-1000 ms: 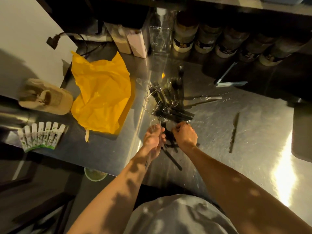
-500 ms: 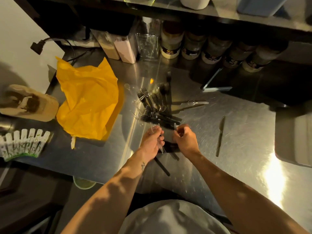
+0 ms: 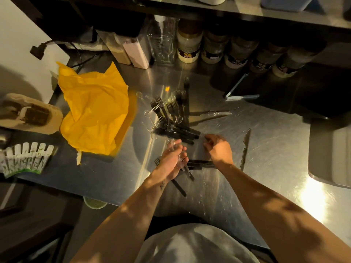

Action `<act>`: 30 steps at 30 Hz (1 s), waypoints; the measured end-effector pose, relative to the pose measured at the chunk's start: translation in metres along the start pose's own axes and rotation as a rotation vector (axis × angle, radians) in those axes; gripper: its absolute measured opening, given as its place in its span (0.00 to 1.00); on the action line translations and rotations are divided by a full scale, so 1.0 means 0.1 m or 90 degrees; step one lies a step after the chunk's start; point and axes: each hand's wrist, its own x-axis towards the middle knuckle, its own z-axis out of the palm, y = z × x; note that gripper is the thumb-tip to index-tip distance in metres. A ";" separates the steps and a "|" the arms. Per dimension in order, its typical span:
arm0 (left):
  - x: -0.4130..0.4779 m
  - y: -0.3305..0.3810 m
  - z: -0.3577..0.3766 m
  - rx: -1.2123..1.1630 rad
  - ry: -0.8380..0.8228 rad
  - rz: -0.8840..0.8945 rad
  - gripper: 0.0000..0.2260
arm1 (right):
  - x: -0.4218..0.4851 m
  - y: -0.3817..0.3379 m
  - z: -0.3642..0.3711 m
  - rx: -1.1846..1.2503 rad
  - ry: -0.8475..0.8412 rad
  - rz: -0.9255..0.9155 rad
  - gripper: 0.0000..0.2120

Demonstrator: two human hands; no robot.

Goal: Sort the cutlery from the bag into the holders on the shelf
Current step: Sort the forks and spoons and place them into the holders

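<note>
Head view: close by, the left hand [image 3: 171, 158] has its fingers curled round a bunch of clear spoons [image 3: 179, 155], so its grip is closed tight on them. The spoons are see-through and blurry, and I cannot count them. A few black handles [image 3: 199, 164] lie on the bench [image 3: 275, 168] under both hands, partly hidden.

The right hand [image 3: 218, 149] was right next to the left hand half a second ago. Now it has moved away and reaches out to the pile of black forks [image 3: 171, 128]. Its fingers are loosely bent, and its grip holds nothing.

A black knife [image 3: 246, 147] lies alone to the right of that hand. One clear spoon [image 3: 218, 112] lies just past the pile. The yellow bag [image 3: 95, 111] lies flat to the left of the pile.

Far back, a row of jars [image 3: 212, 48] stands in the dark under the shelf [image 3: 247, 15]. The tubs [image 3: 284, 2] on the shelf are cut off at the top.
</note>
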 end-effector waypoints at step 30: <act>-0.40 -0.03 0.53 -0.078 0.018 0.019 0.15 | -0.88 -0.37 -0.20 0.360 -0.010 0.073 0.02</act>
